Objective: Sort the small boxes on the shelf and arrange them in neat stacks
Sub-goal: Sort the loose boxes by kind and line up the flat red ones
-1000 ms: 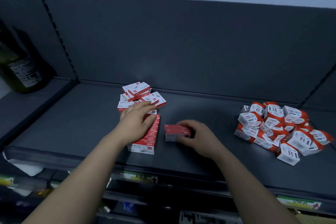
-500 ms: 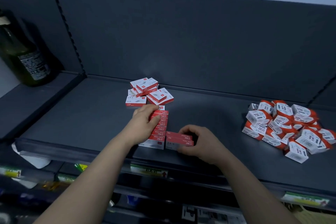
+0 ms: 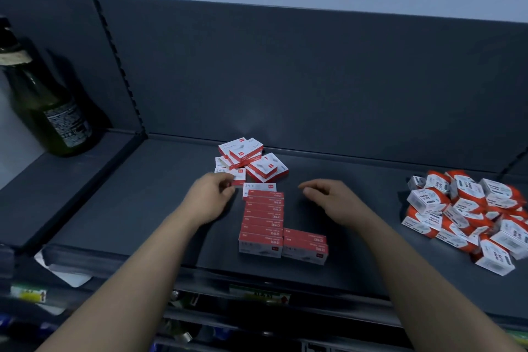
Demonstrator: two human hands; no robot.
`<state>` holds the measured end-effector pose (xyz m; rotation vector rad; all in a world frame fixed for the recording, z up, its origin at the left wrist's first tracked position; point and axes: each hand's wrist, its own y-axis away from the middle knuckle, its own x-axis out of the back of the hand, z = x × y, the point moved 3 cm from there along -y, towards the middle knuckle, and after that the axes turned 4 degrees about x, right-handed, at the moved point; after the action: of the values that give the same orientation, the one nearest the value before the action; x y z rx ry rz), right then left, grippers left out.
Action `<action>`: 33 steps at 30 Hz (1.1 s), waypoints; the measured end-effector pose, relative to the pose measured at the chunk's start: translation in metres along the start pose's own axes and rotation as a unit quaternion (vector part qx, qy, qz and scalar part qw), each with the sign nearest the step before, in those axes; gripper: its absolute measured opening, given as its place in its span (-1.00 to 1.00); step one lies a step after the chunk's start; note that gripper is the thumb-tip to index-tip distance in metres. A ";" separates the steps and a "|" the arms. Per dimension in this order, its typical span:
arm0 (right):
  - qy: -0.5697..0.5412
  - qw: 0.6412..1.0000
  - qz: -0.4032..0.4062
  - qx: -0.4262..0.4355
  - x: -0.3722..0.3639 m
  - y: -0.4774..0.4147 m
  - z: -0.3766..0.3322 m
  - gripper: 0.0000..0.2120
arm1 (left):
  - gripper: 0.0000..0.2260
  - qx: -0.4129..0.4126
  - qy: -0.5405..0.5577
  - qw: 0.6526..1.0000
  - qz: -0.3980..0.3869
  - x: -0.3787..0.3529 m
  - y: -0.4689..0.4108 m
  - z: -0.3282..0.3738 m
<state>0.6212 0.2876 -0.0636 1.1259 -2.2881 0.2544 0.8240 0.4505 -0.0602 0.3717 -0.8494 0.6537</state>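
A neat row of red and white flat boxes stands on edge in the middle of the dark shelf. A shorter row of two boxes sits flush against its right front. Behind them lies a loose heap of the same boxes. My left hand is left of the long row, its fingertips touching a flat box at the heap's front edge. My right hand hovers right of the row, fingers loosely curled, holding nothing. A jumble of chunkier orange and white boxes lies at the right.
A dark green glass bottle stands on the neighbouring shelf section at the left. The shelf's back panel rises behind the boxes. Price labels line the front edge, with lower shelves below.
My right hand has let go of the two-box row and lifted back toward the heap. My left hand has moved off the long row to a box at the heap's edge.
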 end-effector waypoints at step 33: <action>-0.137 0.990 -0.008 -0.026 -0.022 -0.027 -0.011 -0.95 | -0.91 0.040 0.264 0.962 -0.048 -0.016 -0.006 0.009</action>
<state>0.6572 0.2901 -0.0697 1.2156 -2.5049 0.0330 0.8151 0.4354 -0.0675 0.2875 -0.2944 0.6569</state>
